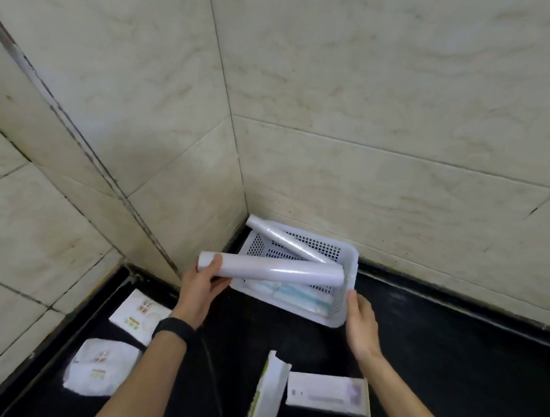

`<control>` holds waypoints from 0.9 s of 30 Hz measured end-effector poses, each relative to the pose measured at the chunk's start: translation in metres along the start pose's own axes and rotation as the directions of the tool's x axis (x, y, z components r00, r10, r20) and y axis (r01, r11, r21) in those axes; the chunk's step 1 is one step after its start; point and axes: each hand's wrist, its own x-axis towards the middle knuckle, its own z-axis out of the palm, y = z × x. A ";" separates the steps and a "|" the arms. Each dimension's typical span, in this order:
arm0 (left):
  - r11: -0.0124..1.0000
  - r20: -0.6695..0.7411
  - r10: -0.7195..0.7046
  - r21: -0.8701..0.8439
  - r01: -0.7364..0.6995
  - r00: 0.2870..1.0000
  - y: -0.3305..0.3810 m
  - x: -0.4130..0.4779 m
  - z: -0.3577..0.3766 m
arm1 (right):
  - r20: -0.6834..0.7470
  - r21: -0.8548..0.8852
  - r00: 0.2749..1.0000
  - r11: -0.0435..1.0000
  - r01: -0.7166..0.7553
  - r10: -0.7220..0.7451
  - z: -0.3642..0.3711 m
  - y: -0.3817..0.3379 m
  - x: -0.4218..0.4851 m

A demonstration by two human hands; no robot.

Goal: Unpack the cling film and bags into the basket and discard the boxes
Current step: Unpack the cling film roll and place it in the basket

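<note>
A white perforated basket (351,276) stands in the corner of the black counter. My left hand (201,284) grips the left end of a white cling film roll (283,270), which lies across the basket's top. Another roll (285,238) leans inside the basket, its end sticking out over the back left rim. Bluish folded bags (292,295) lie on the basket's bottom. My right hand (361,325) rests with fingers apart against the basket's near right corner. Two opened white boxes (270,392) (328,393) lie at the counter's front.
Two white packets (139,316) (99,371) lie on the left of the black counter (450,358). Beige tiled walls (366,117) close in the corner behind and left of the basket. A black band sits on my left wrist.
</note>
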 end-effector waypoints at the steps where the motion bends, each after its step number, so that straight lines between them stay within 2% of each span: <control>1: 1.000 -0.002 0.026 0.017 -0.026 1.000 0.006 0.015 0.004 | -0.036 -0.118 0.999 0.993 0.019 -0.024 0.006 0.001 0.013; 3: 0.997 0.000 0.059 0.056 -0.058 0.998 0.015 0.045 0.011 | -0.023 -0.319 1.000 0.948 0.013 -0.021 0.019 0.009 0.036; 5: 0.994 0.003 0.054 0.096 -0.054 0.999 0.016 0.073 0.016 | 0.007 -0.412 1.000 0.911 0.010 -0.008 0.031 0.024 0.054; 10: 0.966 0.076 0.025 0.256 -0.044 0.997 0.002 0.126 0.028 | 0.032 -0.462 0.998 0.884 0.066 -0.058 0.042 0.032 0.053; 16: 0.927 0.063 -0.018 0.374 -0.007 0.998 -0.021 0.163 0.038 | 0.023 -0.478 0.994 0.872 0.105 -0.107 0.044 0.049 0.061; 21: 0.781 0.040 0.085 0.618 -0.091 0.996 -0.018 0.176 0.050 | 0.020 -0.471 0.991 0.873 0.123 -0.129 0.045 0.053 0.064; 24: 0.760 0.059 0.007 0.648 -0.044 0.998 -0.017 0.179 0.062 | 0.028 -0.459 0.991 0.879 0.129 -0.130 0.046 0.052 0.063; 27: 0.727 0.043 0.054 0.683 -0.069 0.998 -0.020 0.172 0.080 | 0.032 -0.458 0.990 0.878 0.135 -0.136 0.045 0.053 0.063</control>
